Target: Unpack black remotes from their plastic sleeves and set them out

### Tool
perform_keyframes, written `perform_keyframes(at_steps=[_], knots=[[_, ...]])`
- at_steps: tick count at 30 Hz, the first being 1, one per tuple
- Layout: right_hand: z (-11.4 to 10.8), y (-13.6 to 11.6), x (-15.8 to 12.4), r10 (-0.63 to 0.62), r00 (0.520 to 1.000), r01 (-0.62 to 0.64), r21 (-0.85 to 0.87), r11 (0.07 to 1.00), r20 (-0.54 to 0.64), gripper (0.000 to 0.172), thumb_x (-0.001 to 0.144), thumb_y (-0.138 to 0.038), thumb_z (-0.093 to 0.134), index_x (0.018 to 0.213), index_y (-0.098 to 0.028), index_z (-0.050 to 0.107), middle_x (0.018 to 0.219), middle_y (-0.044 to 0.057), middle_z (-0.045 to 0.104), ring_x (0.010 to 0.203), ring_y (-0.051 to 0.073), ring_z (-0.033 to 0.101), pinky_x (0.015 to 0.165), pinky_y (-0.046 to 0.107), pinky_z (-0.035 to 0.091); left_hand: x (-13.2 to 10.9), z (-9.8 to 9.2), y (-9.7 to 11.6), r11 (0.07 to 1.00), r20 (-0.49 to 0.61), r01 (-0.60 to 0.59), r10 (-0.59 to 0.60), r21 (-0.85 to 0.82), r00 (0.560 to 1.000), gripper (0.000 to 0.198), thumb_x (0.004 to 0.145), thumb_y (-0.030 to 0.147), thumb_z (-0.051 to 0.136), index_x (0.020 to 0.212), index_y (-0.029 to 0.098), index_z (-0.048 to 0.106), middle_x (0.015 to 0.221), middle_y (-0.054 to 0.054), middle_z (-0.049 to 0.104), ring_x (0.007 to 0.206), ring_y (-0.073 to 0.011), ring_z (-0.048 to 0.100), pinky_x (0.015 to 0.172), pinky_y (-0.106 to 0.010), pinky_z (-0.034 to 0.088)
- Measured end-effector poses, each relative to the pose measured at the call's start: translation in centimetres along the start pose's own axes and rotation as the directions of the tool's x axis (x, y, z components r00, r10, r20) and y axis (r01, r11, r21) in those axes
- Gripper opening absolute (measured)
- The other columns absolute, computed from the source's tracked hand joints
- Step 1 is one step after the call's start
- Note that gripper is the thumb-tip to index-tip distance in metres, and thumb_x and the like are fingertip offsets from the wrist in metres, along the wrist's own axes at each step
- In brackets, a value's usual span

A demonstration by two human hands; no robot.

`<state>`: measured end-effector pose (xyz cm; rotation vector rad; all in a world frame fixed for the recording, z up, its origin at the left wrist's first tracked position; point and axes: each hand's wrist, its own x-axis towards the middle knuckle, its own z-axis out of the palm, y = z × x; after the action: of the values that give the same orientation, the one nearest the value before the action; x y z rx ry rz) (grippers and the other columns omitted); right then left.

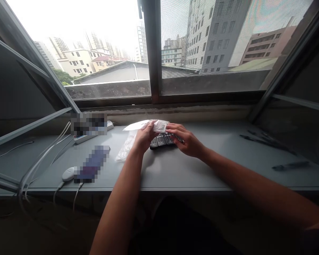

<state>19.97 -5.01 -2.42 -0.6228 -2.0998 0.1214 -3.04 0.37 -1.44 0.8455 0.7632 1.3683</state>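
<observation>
My left hand [146, 137] grips a clear, crinkled plastic bag [160, 126], thumb on top. A pale, flat sheet-like part [135, 125] sticks out to the left of this hand, and loose clear plastic [124, 150] hangs down to the desk. At the bag's right end, the fingertips of my right hand [186, 140] hold its edge, with the fingers fairly straight. Below and between my hands lie several black remote controls [161, 140] with rows of light-marked buttons, side by side on the grey desk. My hands partly cover them.
Left on the desk [202, 173] are a blurred-out phone-like object [93, 164], a round white charger [68, 173] and a white power strip [93, 134] with cables [39, 159]. Dark pen-like items [289, 165] lie right. A window [154, 53] stands behind, metal frames at both sides.
</observation>
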Motion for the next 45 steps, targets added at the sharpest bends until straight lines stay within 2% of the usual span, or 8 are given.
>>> perform_keyframes(at_steps=[5, 8, 14, 23, 31, 35, 40, 45], knots=[[0.4, 0.7, -0.3, -0.012, 1.0, 0.013, -0.042, 0.999, 0.016, 0.044, 0.109, -0.021, 0.062, 0.151, -0.029, 0.07, 0.145, 0.012, 0.073, 0.148, 0.038, 0.061, 0.124, 0.069, 0.052, -0.7, 0.1, -0.3, 0.996, 0.121, 0.031, -0.041, 0.08, 0.992, 0.016, 0.102, 0.023, 0.077, 0.112, 0.015, 0.086, 0.123, -0.013, 0.079, 0.095, -0.0172, 0.077, 0.083, -0.026, 0.069], [0.4, 0.7, -0.4, -0.009, 0.998, 0.012, -0.046, 0.999, 0.059, 0.046, 0.109, -0.02, 0.061, 0.153, -0.03, 0.069, 0.15, 0.012, 0.07, 0.159, 0.039, 0.05, 0.127, 0.069, 0.049, -0.8, 0.1, -0.4, 0.992, 0.162, 0.028, -0.049, 0.125, 0.986, 0.019, 0.1, 0.027, 0.08, 0.114, 0.014, 0.085, 0.121, -0.013, 0.08, 0.098, -0.019, 0.077, 0.089, -0.031, 0.069], [0.3, 0.4, -0.3, 0.039, 0.997, -0.037, -0.029, 0.999, 0.073, 0.048, 0.108, -0.02, 0.063, 0.156, -0.029, 0.068, 0.162, 0.013, 0.063, 0.166, 0.039, 0.042, 0.131, 0.07, 0.044, -0.5, 0.2, -0.1, 0.988, 0.098, 0.062, -0.077, 0.144, 0.992, 0.032, 0.103, 0.042, 0.078, 0.108, 0.011, 0.081, 0.103, -0.014, 0.081, 0.09, -0.0211, 0.078, 0.089, -0.037, 0.07], [0.4, 0.4, -0.5, 0.063, 0.993, -0.065, 0.021, 0.998, 0.103, 0.059, 0.105, -0.023, 0.073, 0.162, -0.032, 0.062, 0.169, 0.011, 0.058, 0.17, 0.037, 0.036, 0.134, 0.067, 0.042, -0.7, 0.3, -0.5, 0.987, 0.277, 0.115, -0.143, 0.116, 0.95, 0.034, 0.103, 0.039, 0.074, 0.12, 0.012, 0.082, 0.123, -0.021, 0.081, 0.11, -0.0315, 0.08, 0.097, -0.044, 0.067], [0.1, 0.1, -0.3, 0.074, 0.991, -0.079, 0.044, 0.996, 0.111, 0.048, 0.105, -0.029, 0.075, 0.153, -0.033, 0.072, 0.169, 0.008, 0.059, 0.167, 0.037, 0.041, 0.134, 0.065, 0.041, 0.5, -0.8, 0.7, 0.996, -0.023, -0.074, 0.073, -0.042, 0.997, 0.037, 0.11, 0.041, 0.057, 0.133, 0.017, 0.075, 0.133, -0.017, 0.081, 0.113, -0.0267, 0.08, 0.095, -0.037, 0.064], [0.0, -0.4, -0.2, 0.106, 0.982, -0.121, 0.083, 0.989, 0.159, 0.063, 0.108, -0.03, 0.07, 0.169, -0.032, 0.054, 0.16, 0.009, 0.067, 0.155, 0.034, 0.058, 0.129, 0.059, 0.05, 0.4, -0.7, 0.8, 0.993, -0.035, -0.093, 0.091, -0.078, 0.995, 0.036, 0.111, 0.036, 0.054, 0.131, 0.014, 0.074, 0.132, -0.018, 0.081, 0.114, -0.0277, 0.08, 0.096, -0.039, 0.064], [-0.2, -0.6, -0.2, 0.116, 0.97, -0.14, 0.099, 0.985, 0.212, 0.084, 0.108, -0.031, 0.069, 0.181, -0.037, 0.027, 0.162, 0.005, 0.067, 0.157, 0.032, 0.057, 0.132, 0.057, 0.045, 0.3, -0.6, 1.2, 0.99, -0.066, -0.09, 0.083, -0.111, 0.994, 0.036, 0.113, 0.037, 0.052, 0.129, 0.014, 0.074, 0.131, -0.019, 0.081, 0.117, -0.0291, 0.08, 0.1, -0.04, 0.063], [-0.3, -0.4, 0.0, 0.086, 0.981, -0.109, 0.13, 0.985, 0.175, 0.061, 0.108, -0.03, 0.067, 0.168, -0.034, 0.056, 0.167, 0.005, 0.062, 0.161, 0.032, 0.052, 0.133, 0.055, 0.046, 0.7, -1.3, 1.6, 0.966, -0.203, -0.198, 0.163, -0.165, 0.966, 0.039, 0.114, 0.034, 0.044, 0.13, 0.013, 0.073, 0.128, -0.018, 0.082, 0.115, -0.0262, 0.08, 0.103, -0.038, 0.061]])
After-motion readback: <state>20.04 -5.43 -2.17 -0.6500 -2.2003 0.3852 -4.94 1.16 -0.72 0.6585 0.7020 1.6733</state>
